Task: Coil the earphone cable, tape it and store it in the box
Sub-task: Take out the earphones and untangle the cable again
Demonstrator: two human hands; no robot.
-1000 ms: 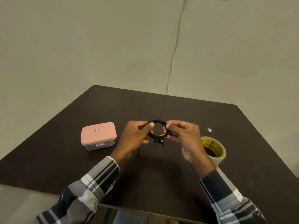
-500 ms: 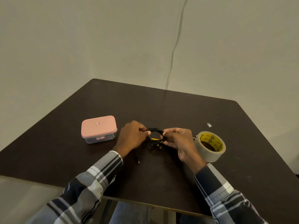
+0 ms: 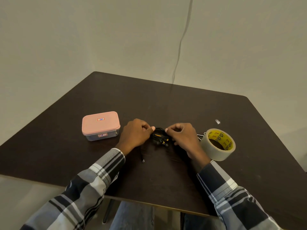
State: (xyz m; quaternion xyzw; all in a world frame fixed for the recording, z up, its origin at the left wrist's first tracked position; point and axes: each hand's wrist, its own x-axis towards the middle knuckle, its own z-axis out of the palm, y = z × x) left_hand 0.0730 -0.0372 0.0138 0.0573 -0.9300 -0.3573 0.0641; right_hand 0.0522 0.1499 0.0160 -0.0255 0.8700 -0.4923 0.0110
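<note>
The black earphone cable (image 3: 159, 136) is wound into a small coil with yellow accents, low over the dark table (image 3: 166, 103). My left hand (image 3: 135, 132) pinches the coil's left side and my right hand (image 3: 181, 136) pinches its right side. The cable's plug end (image 3: 142, 159) trails loose on the table below my left hand. A clear box with a pink lid (image 3: 100, 125), closed, stands left of my left hand. A roll of tape with a yellow core (image 3: 217, 144) stands just right of my right hand.
A small white scrap (image 3: 217, 121) lies on the table behind the tape roll. A thin cord (image 3: 180, 45) hangs down the wall behind the table. The table's near edge runs just under my forearms.
Both hands have lowered the coil from the air down to the table surface and squeezed it from a wide ring into a tighter bundle.
</note>
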